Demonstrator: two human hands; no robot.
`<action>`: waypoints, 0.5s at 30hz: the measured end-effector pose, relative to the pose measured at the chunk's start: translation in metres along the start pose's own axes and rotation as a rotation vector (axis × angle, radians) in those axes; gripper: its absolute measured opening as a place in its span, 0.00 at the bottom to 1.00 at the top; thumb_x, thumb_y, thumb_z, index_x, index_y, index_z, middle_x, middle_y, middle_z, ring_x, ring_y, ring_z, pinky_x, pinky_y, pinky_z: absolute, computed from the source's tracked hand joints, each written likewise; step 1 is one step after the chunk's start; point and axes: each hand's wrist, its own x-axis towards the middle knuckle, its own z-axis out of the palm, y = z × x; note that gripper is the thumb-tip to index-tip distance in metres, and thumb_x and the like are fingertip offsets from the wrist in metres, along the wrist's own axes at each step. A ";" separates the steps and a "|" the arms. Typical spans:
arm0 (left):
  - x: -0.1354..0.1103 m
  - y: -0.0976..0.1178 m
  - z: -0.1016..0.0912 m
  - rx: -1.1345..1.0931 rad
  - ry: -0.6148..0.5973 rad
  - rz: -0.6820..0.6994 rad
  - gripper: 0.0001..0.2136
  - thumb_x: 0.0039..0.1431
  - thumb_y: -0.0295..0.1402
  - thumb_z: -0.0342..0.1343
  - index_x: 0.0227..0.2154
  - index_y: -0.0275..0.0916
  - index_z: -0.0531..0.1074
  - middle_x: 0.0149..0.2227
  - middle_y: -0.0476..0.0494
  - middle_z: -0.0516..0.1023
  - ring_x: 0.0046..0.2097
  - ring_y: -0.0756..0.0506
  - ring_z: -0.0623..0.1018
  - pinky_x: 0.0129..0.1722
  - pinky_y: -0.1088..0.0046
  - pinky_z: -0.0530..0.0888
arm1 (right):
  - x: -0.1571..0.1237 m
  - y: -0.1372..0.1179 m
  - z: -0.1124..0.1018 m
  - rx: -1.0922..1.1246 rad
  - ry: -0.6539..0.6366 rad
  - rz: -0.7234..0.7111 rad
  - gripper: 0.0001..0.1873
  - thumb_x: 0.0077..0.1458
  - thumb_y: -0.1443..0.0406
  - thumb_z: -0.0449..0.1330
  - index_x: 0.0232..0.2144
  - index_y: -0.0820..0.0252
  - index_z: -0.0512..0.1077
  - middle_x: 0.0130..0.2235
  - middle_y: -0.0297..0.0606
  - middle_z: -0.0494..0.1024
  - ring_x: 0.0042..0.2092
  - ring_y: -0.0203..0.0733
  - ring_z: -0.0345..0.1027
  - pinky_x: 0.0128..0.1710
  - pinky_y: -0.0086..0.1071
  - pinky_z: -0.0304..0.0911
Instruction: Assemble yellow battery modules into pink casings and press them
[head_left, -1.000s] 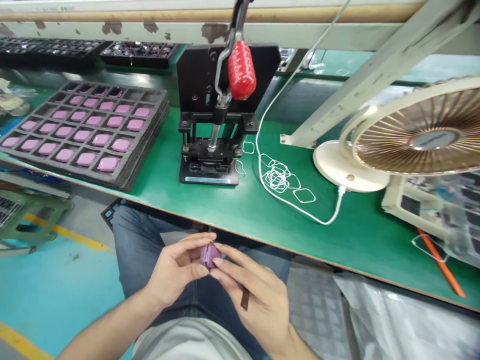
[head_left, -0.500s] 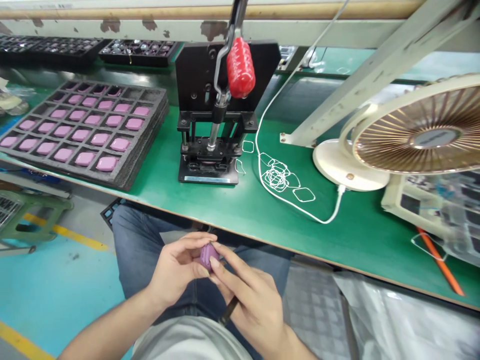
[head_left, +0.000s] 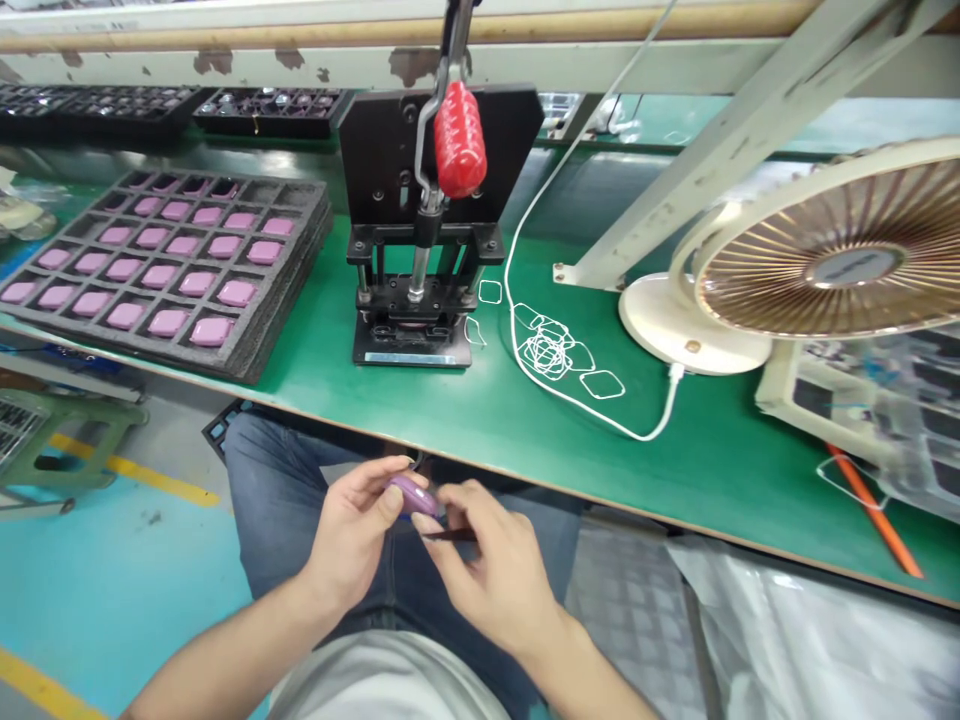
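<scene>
Between the thumb and fingers of my left hand (head_left: pixel 352 530) is a small purple rounded case (head_left: pixel 412 495), tilted with its edge toward me. My right hand (head_left: pixel 495 560) is closed around a slim dark pointed tool (head_left: pixel 454 535), whose exact kind I cannot make out. Its fingertips are close to the case's right end; whether they touch it I cannot tell. Both hands are above my lap, in front of the green table's edge.
On the green table (head_left: pixel 420 410) are a foam tray (head_left: pixel 259 340) of purple cases, a black hand press (head_left: pixel 412 350) with a red handle (head_left: pixel 460 140), a heap of thin white rings (head_left: pixel 547 350), a white cable (head_left: pixel 630 433), a fan (head_left: pixel 832 260) and an orange stick (head_left: pixel 877 515).
The purple case has been turned in my left hand and now lies more edge-on. My right fingers have drawn back from its face, and the dark tool now points left toward it.
</scene>
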 end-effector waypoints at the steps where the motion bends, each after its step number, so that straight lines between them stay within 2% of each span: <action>1: 0.000 0.001 0.000 -0.027 -0.030 -0.022 0.14 0.56 0.36 0.76 0.45 0.43 0.87 0.41 0.43 0.89 0.41 0.48 0.86 0.47 0.75 0.80 | 0.000 0.000 -0.001 0.001 -0.058 -0.034 0.05 0.72 0.62 0.58 0.46 0.56 0.71 0.35 0.36 0.77 0.33 0.39 0.74 0.28 0.32 0.62; 3: 0.000 0.002 0.000 -0.070 -0.101 -0.068 0.14 0.57 0.36 0.76 0.46 0.43 0.87 0.40 0.43 0.89 0.39 0.49 0.86 0.44 0.77 0.80 | -0.001 -0.001 -0.003 0.001 -0.110 -0.110 0.05 0.72 0.65 0.54 0.40 0.56 0.69 0.32 0.34 0.74 0.31 0.39 0.68 0.29 0.33 0.56; 6: -0.002 0.003 0.001 -0.098 -0.176 -0.072 0.14 0.56 0.35 0.76 0.46 0.43 0.87 0.38 0.43 0.89 0.38 0.50 0.85 0.41 0.79 0.80 | -0.003 -0.003 0.000 0.050 -0.080 -0.157 0.09 0.70 0.69 0.55 0.35 0.56 0.64 0.29 0.32 0.67 0.28 0.37 0.60 0.29 0.35 0.51; 8: -0.003 0.003 0.002 -0.097 -0.171 -0.047 0.13 0.55 0.34 0.77 0.44 0.43 0.88 0.37 0.43 0.89 0.37 0.49 0.85 0.41 0.78 0.80 | -0.005 -0.003 0.003 0.102 -0.054 -0.149 0.10 0.70 0.69 0.55 0.34 0.55 0.62 0.28 0.30 0.64 0.28 0.36 0.58 0.29 0.35 0.48; 11: -0.003 0.005 0.005 -0.086 -0.087 -0.051 0.11 0.54 0.34 0.77 0.40 0.43 0.88 0.37 0.43 0.89 0.37 0.48 0.86 0.42 0.77 0.81 | -0.005 -0.001 0.009 0.230 -0.033 -0.053 0.10 0.72 0.67 0.55 0.34 0.56 0.63 0.29 0.29 0.65 0.29 0.35 0.58 0.30 0.32 0.50; 15: -0.001 0.010 0.009 -0.038 0.026 -0.125 0.14 0.52 0.35 0.79 0.41 0.42 0.88 0.41 0.39 0.90 0.40 0.47 0.87 0.43 0.76 0.81 | -0.001 0.000 0.011 0.521 -0.097 0.213 0.17 0.76 0.58 0.54 0.33 0.56 0.65 0.29 0.28 0.65 0.29 0.34 0.57 0.30 0.30 0.55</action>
